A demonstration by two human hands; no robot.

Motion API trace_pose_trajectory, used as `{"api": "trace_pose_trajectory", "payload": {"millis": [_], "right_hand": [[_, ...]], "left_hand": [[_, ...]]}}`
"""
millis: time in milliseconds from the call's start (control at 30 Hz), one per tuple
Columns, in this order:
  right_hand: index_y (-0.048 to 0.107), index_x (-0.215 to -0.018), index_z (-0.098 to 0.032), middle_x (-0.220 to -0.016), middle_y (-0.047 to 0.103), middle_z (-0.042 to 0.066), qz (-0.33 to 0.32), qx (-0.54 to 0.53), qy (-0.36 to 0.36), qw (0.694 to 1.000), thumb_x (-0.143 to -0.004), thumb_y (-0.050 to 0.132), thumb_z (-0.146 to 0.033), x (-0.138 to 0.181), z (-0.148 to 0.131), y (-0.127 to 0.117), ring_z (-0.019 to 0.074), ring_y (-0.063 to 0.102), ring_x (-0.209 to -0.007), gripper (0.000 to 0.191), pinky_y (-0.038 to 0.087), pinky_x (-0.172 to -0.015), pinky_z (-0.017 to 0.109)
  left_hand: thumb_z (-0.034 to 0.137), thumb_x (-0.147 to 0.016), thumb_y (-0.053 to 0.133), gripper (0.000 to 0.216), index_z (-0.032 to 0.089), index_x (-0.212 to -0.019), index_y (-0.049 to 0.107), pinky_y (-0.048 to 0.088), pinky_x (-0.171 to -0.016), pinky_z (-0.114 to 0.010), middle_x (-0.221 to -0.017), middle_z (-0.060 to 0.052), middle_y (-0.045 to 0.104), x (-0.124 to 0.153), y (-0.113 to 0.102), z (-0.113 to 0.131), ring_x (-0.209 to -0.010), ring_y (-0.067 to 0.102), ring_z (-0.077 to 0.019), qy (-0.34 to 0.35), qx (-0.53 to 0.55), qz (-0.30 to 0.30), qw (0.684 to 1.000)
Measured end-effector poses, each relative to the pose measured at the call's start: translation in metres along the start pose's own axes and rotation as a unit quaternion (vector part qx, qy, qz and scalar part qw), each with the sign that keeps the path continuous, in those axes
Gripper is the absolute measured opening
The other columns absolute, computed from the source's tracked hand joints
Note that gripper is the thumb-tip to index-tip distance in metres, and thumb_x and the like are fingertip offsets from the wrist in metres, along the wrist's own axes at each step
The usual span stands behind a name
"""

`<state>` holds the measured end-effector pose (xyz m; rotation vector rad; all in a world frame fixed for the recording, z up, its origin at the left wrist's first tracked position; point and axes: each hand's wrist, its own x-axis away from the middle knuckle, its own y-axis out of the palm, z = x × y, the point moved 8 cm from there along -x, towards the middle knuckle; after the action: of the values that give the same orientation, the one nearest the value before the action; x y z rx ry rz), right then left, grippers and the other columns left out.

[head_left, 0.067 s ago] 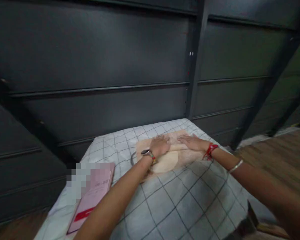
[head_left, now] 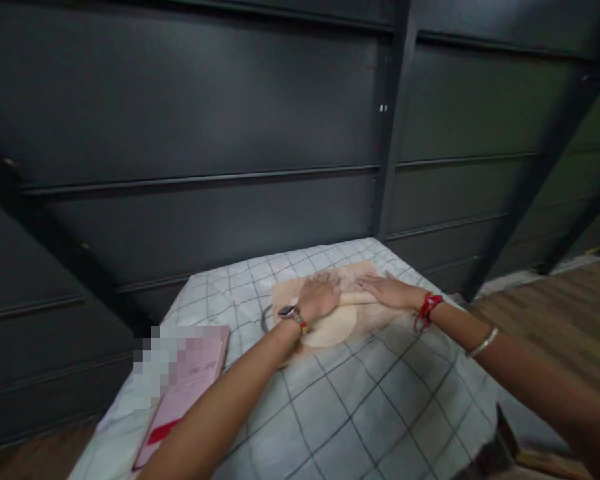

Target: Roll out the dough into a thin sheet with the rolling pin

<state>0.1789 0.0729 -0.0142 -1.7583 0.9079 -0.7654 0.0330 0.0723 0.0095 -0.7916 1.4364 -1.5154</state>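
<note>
A light wooden rolling pin [head_left: 357,298] lies across a flat, pale round of dough [head_left: 336,327]. The dough rests on a light brown board [head_left: 284,294]. My left hand [head_left: 321,295] presses flat on the pin's left part, fingers stretched forward and palm down. On the pin's right part my right hand [head_left: 389,291] also lies flat, its fingers stretched out. Both hands cover much of the pin, so its ends are hidden. The far part of the dough is hidden under the pin and hands.
A white checked cloth [head_left: 345,407] covers the table. At the left lies a pink booklet or box [head_left: 190,383], partly blurred out and partly behind my left forearm. A dark panelled wall [head_left: 220,133] rises behind the table. Wooden flooring [head_left: 565,307] shows at right.
Both hands have shifted slightly toward me with the rolling pin. The board and dough stay where they were.
</note>
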Motion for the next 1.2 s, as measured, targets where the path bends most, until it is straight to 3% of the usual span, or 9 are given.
{"api": "trace_pose_trajectory", "payload": {"millis": [167,267,533,733,900,1033,1200], "right_hand": [[0.035,-0.146,-0.02,-0.152,0.031,0.005,0.055,0.011,0.031,0.998,-0.096,0.013,-0.051,-0.023,0.009,-0.014,0.0278,0.023,-0.141,0.063,0.01,-0.114,0.052],[0.036,-0.146,-0.017,-0.152,0.032,0.007,0.062,0.014,0.033,0.997,-0.096,0.019,-0.049,-0.037,0.009,-0.02,0.0271,0.025,-0.14,0.062,0.014,-0.115,0.045],[0.037,-0.145,-0.028,-0.151,0.033,0.0,0.048,0.028,-0.014,0.998,-0.096,0.011,-0.053,-0.002,0.0,0.002,0.0254,0.024,-0.141,0.061,0.014,-0.115,0.05],[0.032,-0.148,-0.019,-0.153,0.028,0.006,0.099,0.046,0.065,0.992,-0.097,0.015,-0.048,-0.038,0.02,-0.018,0.031,0.02,-0.142,0.061,0.012,-0.112,0.06],[0.038,-0.145,-0.022,-0.152,0.03,0.005,0.097,0.027,0.028,0.995,-0.096,0.018,-0.051,-0.029,0.011,-0.016,0.0347,0.02,-0.141,0.06,0.012,-0.111,0.061],[0.035,-0.146,-0.026,-0.152,0.031,0.003,0.062,0.033,-0.007,0.998,-0.095,0.014,-0.057,-0.01,0.0,-0.003,0.0301,0.023,-0.141,0.063,0.014,-0.112,0.058],[0.035,-0.146,-0.021,-0.153,0.03,0.008,0.084,0.061,0.031,0.994,-0.098,0.016,-0.045,-0.029,0.004,-0.017,0.0283,0.023,-0.14,0.057,0.012,-0.112,0.055]], "left_hand": [[0.036,-0.094,0.029,0.048,0.018,-0.134,0.048,0.026,-0.105,-0.053,-0.142,-0.013,0.046,-0.015,-0.005,-0.014,-0.132,0.036,-0.0342,-0.06,0.009,-0.016,0.998],[0.037,-0.093,0.03,0.05,0.016,-0.136,0.046,0.027,-0.103,-0.056,-0.142,-0.015,0.045,-0.021,-0.007,-0.016,-0.132,0.035,-0.0367,-0.066,0.007,-0.023,0.998],[0.039,-0.094,0.025,0.048,0.028,-0.134,0.048,0.027,-0.108,-0.047,-0.142,-0.003,0.048,0.005,-0.001,0.008,-0.132,0.038,-0.0271,0.015,0.013,-0.017,1.0],[0.043,-0.091,0.033,0.05,0.03,-0.138,0.044,0.026,-0.106,-0.056,-0.138,-0.005,0.051,0.013,-0.016,-0.006,-0.133,0.035,-0.0305,-0.035,0.008,0.014,0.999],[0.051,-0.088,0.038,0.052,0.031,-0.135,0.049,0.029,-0.105,-0.052,-0.132,-0.004,0.057,0.04,-0.003,-0.006,-0.13,0.038,-0.0316,-0.019,0.02,0.001,1.0],[0.053,-0.09,0.032,0.049,0.028,-0.123,0.059,0.031,-0.105,-0.045,-0.133,-0.002,0.056,0.015,-0.002,0.004,-0.127,0.043,-0.0298,-0.001,0.024,-0.018,1.0],[0.049,-0.095,0.034,0.044,0.022,-0.119,0.06,0.031,-0.104,-0.05,-0.134,-0.008,0.053,-0.016,-0.009,0.0,-0.125,0.044,-0.0296,-0.034,0.011,-0.023,0.999]]}}
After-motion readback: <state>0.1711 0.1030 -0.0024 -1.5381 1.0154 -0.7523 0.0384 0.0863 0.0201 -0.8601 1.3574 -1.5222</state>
